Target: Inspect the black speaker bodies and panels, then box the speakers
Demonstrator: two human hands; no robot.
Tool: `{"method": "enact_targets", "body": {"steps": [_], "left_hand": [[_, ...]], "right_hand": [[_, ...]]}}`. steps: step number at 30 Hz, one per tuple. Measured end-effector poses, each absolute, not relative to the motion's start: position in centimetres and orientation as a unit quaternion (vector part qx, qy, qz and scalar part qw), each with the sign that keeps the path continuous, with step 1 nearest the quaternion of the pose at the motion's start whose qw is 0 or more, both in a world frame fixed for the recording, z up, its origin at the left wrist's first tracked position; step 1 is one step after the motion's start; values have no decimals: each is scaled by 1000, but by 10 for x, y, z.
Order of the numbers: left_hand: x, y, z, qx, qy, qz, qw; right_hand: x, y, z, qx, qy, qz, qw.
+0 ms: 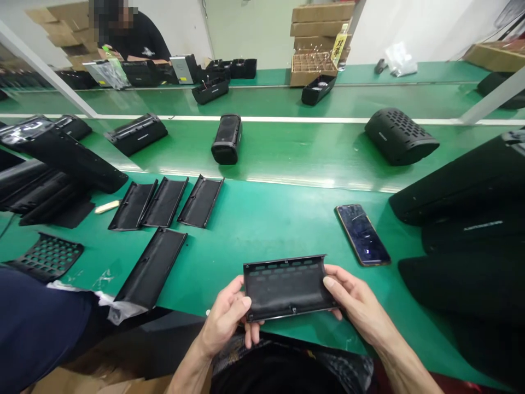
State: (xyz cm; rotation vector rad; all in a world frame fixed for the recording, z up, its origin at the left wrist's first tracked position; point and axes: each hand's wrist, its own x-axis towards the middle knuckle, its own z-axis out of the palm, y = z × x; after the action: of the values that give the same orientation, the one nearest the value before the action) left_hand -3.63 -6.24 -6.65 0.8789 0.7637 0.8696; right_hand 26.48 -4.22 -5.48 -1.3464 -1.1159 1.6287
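Note:
Between my two hands is a black plastic speaker cover [289, 290], its hollow inner side turned up toward me, with a row of slots along the far edge. My left hand [229, 312] grips its left end, thumb on top and fingers beneath. At the right end my right hand [353, 298] pinches it, thumb on the inner face. The cover is held above the near edge of the green table [262, 224]. A smartphone [363, 234] lies on the table beyond my right hand.
Several similar black panels [200, 201] lie at left, near a perforated grille [49, 256]. Black speaker housings are stacked at right [463, 219] and left [61, 153]. Speakers [227, 138] stand on the green conveyor [287, 145]. A person [139, 33] sits across; a dark sleeve [41, 323] is at left.

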Motion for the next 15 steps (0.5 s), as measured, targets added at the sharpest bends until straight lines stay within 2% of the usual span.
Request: {"method": "enact_targets", "body": {"steps": [15], "left_hand": [[-36, -66, -62, 461, 367, 370, 719]], "right_hand": [[273, -46, -66, -525, -439, 631, 366]]}}
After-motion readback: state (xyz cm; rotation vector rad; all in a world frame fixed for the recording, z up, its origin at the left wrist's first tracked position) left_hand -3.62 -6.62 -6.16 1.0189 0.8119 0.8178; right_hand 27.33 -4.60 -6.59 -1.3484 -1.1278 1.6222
